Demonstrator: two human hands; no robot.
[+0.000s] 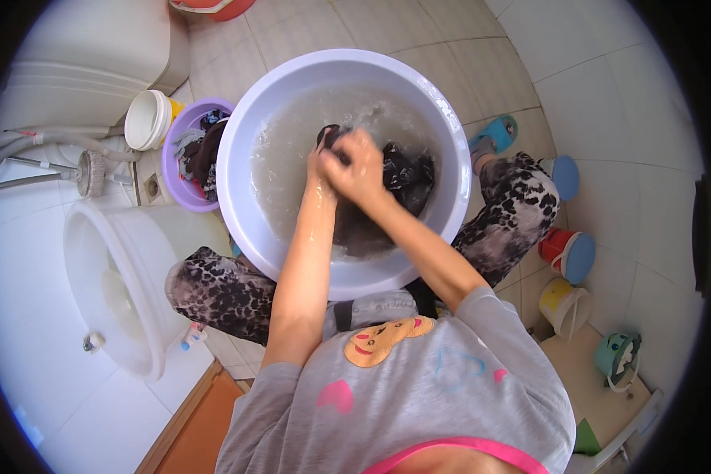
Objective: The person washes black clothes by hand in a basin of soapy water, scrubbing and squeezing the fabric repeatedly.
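Both my hands are together above the cloudy water of a large pale lilac plastic basin [343,284]. My left hand [326,157] and my right hand [358,169] cannot be told apart fully where they overlap; dark wet fabric [330,135] is bunched between them. The forearm from the left of the picture reaches the hand at the left, the other forearm the hand at the right, which is blurred and closed over the cloth. More of the dark wet fabric [412,178] lies in the water beside and below my hands.
At the left stand a purple basin [169,178] of clothes, a white bucket [145,121], a large whitish tub [154,284] and a scrub brush [90,173]. A red bucket [228,9] is beyond. Several small buckets, one of them red [554,246], line the right wall.
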